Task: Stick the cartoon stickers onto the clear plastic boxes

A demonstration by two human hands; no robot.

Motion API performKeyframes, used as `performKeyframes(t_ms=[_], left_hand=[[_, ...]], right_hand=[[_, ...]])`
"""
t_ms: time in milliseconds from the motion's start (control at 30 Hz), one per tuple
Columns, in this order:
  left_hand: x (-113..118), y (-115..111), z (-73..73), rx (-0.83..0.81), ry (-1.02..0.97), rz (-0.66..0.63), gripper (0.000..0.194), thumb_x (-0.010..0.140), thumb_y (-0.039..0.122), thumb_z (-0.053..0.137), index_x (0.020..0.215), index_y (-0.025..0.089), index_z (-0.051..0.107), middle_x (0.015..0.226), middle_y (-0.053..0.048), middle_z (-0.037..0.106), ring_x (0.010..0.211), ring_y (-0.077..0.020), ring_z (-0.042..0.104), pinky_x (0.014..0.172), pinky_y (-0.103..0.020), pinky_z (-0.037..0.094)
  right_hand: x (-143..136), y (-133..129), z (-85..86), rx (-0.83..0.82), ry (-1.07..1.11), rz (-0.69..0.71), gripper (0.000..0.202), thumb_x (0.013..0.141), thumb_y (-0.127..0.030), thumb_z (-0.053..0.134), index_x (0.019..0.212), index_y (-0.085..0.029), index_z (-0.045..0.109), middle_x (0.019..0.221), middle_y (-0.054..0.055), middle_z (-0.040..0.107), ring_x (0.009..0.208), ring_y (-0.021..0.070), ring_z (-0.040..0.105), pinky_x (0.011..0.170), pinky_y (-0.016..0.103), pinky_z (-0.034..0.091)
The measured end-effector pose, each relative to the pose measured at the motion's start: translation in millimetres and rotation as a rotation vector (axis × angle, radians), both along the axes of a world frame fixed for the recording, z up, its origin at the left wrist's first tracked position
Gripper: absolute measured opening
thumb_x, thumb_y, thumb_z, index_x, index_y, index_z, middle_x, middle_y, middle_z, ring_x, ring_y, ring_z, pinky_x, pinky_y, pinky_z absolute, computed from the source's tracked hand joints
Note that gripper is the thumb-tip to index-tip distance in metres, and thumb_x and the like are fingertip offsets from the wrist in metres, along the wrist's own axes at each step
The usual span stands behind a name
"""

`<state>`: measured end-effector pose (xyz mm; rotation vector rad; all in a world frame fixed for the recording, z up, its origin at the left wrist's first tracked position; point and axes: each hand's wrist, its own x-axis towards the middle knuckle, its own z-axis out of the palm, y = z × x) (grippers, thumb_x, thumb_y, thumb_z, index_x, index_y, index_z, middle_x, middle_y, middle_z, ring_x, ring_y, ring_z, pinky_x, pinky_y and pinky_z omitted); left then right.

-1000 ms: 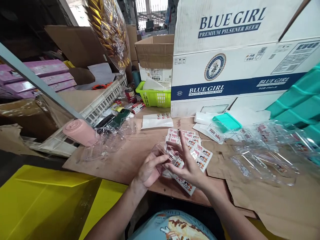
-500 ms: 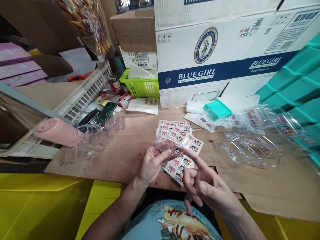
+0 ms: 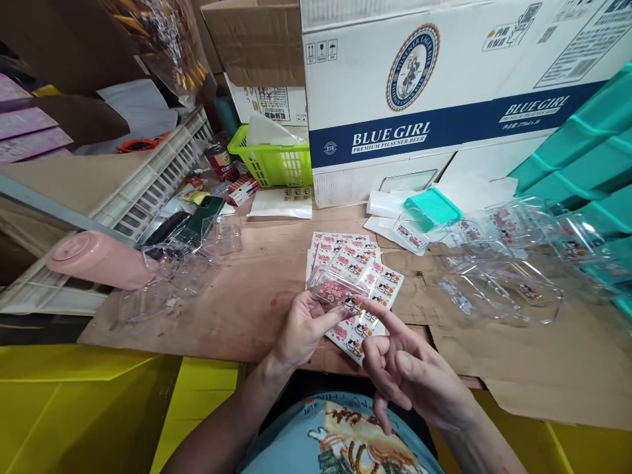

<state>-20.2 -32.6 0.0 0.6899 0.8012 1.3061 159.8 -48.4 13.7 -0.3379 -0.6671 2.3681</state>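
Note:
My left hand [image 3: 302,328] pinches a small clear plastic case [image 3: 330,280] between thumb and fingers, above the table's near edge. Pink lettering and a cat picture show at the case; whether all of it is stuck on or partly seen through the plastic is hard to tell. My right hand [image 3: 412,365] has its index finger stretched out, the tip touching the case's right end by the cat picture. Its other fingers are loosely bent, with nothing seen in them. Beneath the case lie overlapping sticker sheets [image 3: 392,280] with cats and pink lettering.
Clear plastic cases with stickers [image 3: 508,289] lie to the right, near a teal tray [image 3: 433,209]. Teal bins [image 3: 582,158] rise behind them. At left are a pink bottle [image 3: 99,260] and more clear cases [image 3: 192,273]. A beer carton [image 3: 375,158] and green basket [image 3: 269,161] stand behind.
The clear case has tilted in my left hand, so its pink lettering shows more plainly. My right index fingertip stays at the case's right end. The camera view has shifted slightly.

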Motion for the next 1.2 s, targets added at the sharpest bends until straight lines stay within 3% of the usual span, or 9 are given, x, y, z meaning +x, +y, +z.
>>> performKeyframes(t_ms=[600,800,967,1067,1133,1200], left_hand=[[-4,-2,-3.4,-0.016,0.026,-0.012,0.021,0.076,0.015,0.076,0.097,0.017,0.076,0.097,-0.005,0.078,0.091,-0.0177,0.071,0.089,-0.029,0.054],[-10,-4,2.4,-0.049,-0.038,-0.047,0.022,0.076,0.028,0.076,0.094,0.015,0.076,0.101,-0.010,0.077,0.097,-0.0271,0.071,0.094,-0.043,0.054],[-7,-3,6.0,-0.125,-0.030,0.064,0.026,0.081,0.041,0.072,0.084,0.015,0.074,0.094,-0.009,0.077,0.100,-0.0270,0.071,0.091,-0.043,0.057],[-1,-4,6.1,-0.116,-0.016,0.107,0.025,0.081,0.040,0.073,0.087,0.016,0.074,0.094,-0.008,0.077,0.098,-0.0259,0.071,0.089,-0.042,0.058],[2,-4,6.0,-0.109,-0.017,0.133,0.026,0.082,0.039,0.072,0.089,0.014,0.074,0.096,-0.009,0.077,0.095,-0.0250,0.072,0.089,-0.041,0.058],[4,-3,5.8,-0.112,-0.023,0.171,0.026,0.081,0.039,0.073,0.089,0.014,0.074,0.097,-0.008,0.077,0.094,-0.0243,0.072,0.088,-0.041,0.058]], right_hand=[[-4,3,-2.5,-0.004,-0.089,-0.019,0.065,0.093,-0.030,0.061,0.150,-0.033,0.031,0.068,-0.006,0.052,0.043,0.0026,0.035,0.048,0.029,0.059],[-5,4,-0.5,0.026,-0.114,-0.006,0.065,0.093,-0.032,0.061,0.150,-0.033,0.031,0.068,-0.006,0.051,0.044,0.0028,0.034,0.048,0.028,0.058],[-8,3,1.0,0.061,-0.161,-0.020,0.067,0.093,-0.035,0.061,0.151,-0.033,0.028,0.065,-0.007,0.048,0.044,0.0037,0.031,0.047,0.027,0.056],[-10,0,4.2,0.194,-0.364,-0.063,0.066,0.094,-0.038,0.059,0.152,-0.031,0.029,0.062,-0.007,0.042,0.045,0.0066,0.031,0.046,0.028,0.053],[-11,-3,5.3,0.436,-0.688,-0.197,0.066,0.094,-0.037,0.059,0.153,-0.029,0.031,0.062,-0.005,0.043,0.050,0.0105,0.038,0.051,0.029,0.052],[-13,-4,3.8,0.783,-1.065,-0.433,0.069,0.092,-0.034,0.061,0.154,-0.026,0.031,0.070,0.002,0.052,0.062,0.0173,0.049,0.064,0.035,0.053]])
